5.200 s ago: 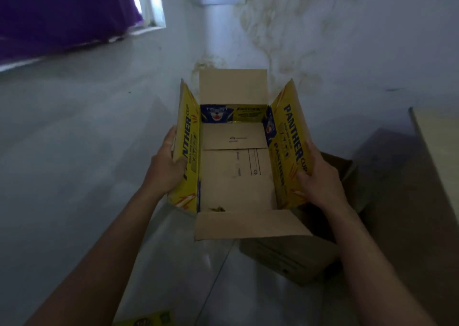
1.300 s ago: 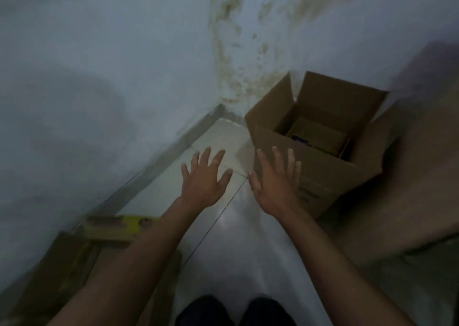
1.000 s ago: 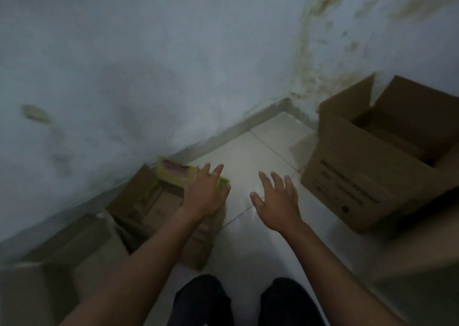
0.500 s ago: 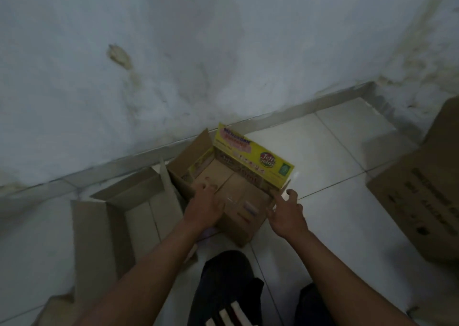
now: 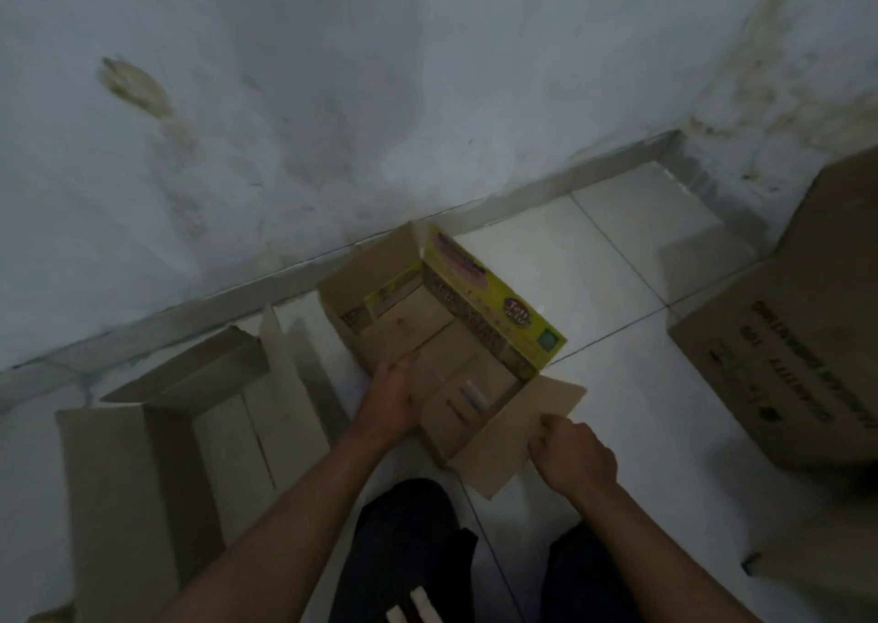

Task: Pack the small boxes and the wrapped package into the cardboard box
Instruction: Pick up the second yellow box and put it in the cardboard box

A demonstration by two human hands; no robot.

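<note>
A small open box with yellow printed flaps [image 5: 456,342] sits on the white tile floor near the wall, its inside bare brown cardboard. My left hand [image 5: 389,399] grips its near-left edge. My right hand [image 5: 570,451] pinches the near brown flap [image 5: 513,432], which is folded outward. The big brown cardboard box [image 5: 798,351] stands at the right edge, seen from its printed side; its inside is hidden.
Another open brown carton [image 5: 199,437] lies on the floor at the left, against the wall's base. My dark trousers [image 5: 408,551] fill the bottom centre. A stained white wall [image 5: 332,100] closes off the far side.
The view swung left, away from the big brown box, to the small yellow box. Both hands reached it; the left took its edge and the right pulled the near flap outward.
</note>
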